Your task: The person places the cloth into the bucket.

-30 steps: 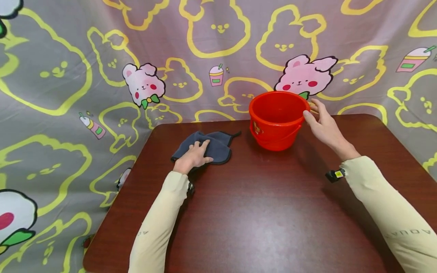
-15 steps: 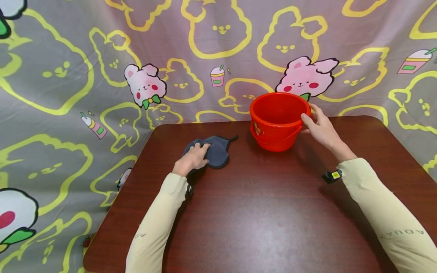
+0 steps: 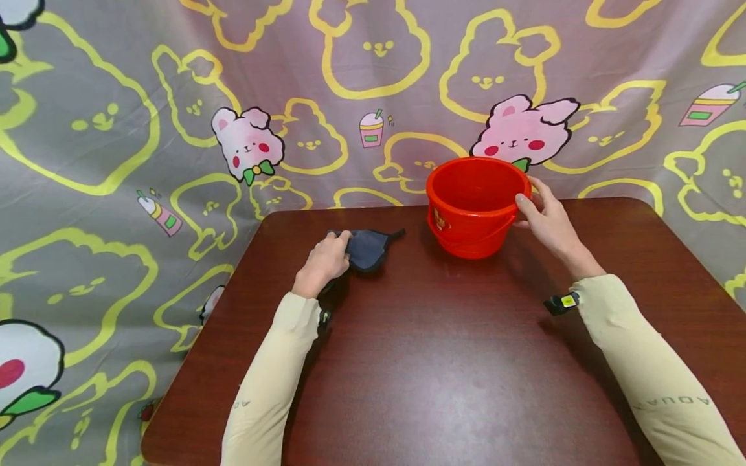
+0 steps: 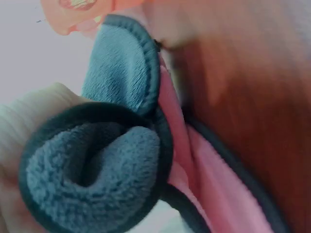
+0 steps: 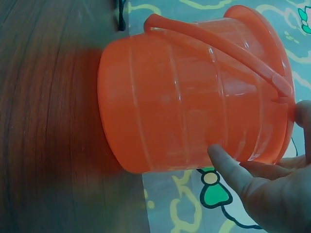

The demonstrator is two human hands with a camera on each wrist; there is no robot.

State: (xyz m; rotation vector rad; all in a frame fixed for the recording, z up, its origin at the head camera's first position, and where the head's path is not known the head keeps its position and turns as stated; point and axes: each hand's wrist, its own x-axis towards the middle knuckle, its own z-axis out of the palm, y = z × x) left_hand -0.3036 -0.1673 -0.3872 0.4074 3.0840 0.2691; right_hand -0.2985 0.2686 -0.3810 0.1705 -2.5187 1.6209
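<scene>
My left hand (image 3: 325, 260) grips a grey-blue cloth (image 3: 367, 250) with black edging and a thin loop, at the left of the table. In the left wrist view the cloth (image 4: 92, 170) is bunched into a fluffy roll beside the fingers, and its pink side shows below. A red plastic bucket (image 3: 472, 230) stands upright near the back of the table, its handle hanging down the side. My right hand (image 3: 550, 220) holds the bucket at its right rim. In the right wrist view one fingertip of the hand (image 5: 272, 184) lies against the bucket's wall (image 5: 194, 107).
The brown wooden table (image 3: 431, 362) has rounded corners. Behind it and along its left hangs a grey-pink curtain (image 3: 396, 77) with cartoon rabbits and yellow outlines. Each wrist carries a small black camera (image 3: 562, 303).
My left hand has gathered the cloth, which now spreads less and is partly lifted. My right fingers have closed in on the bucket's rim. The bucket stands nearly where it was.
</scene>
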